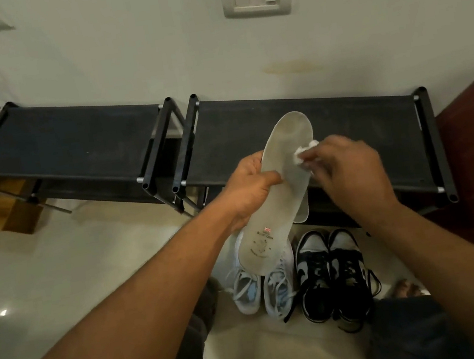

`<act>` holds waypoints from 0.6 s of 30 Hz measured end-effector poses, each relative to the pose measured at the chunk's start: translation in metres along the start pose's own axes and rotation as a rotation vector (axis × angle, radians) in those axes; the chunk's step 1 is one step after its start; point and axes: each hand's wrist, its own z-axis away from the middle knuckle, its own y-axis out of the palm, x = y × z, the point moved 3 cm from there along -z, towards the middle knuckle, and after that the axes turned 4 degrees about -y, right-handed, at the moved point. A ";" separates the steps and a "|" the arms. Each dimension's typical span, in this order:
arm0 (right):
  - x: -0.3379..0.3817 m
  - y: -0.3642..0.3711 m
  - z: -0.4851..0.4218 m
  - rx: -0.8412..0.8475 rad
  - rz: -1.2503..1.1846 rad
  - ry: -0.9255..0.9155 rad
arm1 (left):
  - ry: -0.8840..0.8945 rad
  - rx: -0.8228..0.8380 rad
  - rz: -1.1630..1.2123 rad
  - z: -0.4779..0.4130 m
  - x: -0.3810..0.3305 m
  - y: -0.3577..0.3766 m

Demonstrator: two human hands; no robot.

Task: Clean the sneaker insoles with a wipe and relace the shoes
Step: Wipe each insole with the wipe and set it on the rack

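We were at the wiping step; our left hand (249,189) gripped the insole (281,142) mid-length, above the white sneakers (262,292); our right hand (348,169) pinched the crumpled wipe (305,152) against its forepart; next, we judged, came strokes toward the heel.

Dim warm light, glare spot on floor (3,312), bowed wide-angle edges, blurred right hand (351,170)
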 end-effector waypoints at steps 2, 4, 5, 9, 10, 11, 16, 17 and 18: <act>-0.009 -0.006 -0.004 -0.051 0.002 0.066 | -0.006 0.004 -0.028 0.000 -0.002 -0.001; 0.008 0.003 0.002 -0.006 0.034 -0.046 | -0.010 0.004 -0.025 0.001 0.000 0.000; 0.016 0.009 0.007 0.038 0.040 -0.116 | -0.012 0.004 -0.020 0.002 0.002 0.001; -0.010 -0.004 -0.002 -0.008 0.017 0.043 | -0.012 0.022 -0.048 0.002 0.000 0.003; -0.013 -0.007 -0.004 -0.044 0.012 0.080 | -0.007 0.023 -0.051 0.002 -0.001 0.002; -0.011 -0.007 -0.003 -0.057 0.016 0.075 | -0.005 0.021 -0.048 0.002 -0.002 0.002; 0.009 0.005 0.005 0.040 0.022 -0.077 | 0.001 0.019 -0.032 0.003 0.001 0.006; -0.003 -0.001 0.000 -0.011 0.025 -0.001 | -0.001 0.026 -0.041 0.002 0.000 0.006; -0.011 -0.008 -0.004 -0.062 0.024 0.063 | -0.006 0.028 -0.046 0.001 0.000 0.006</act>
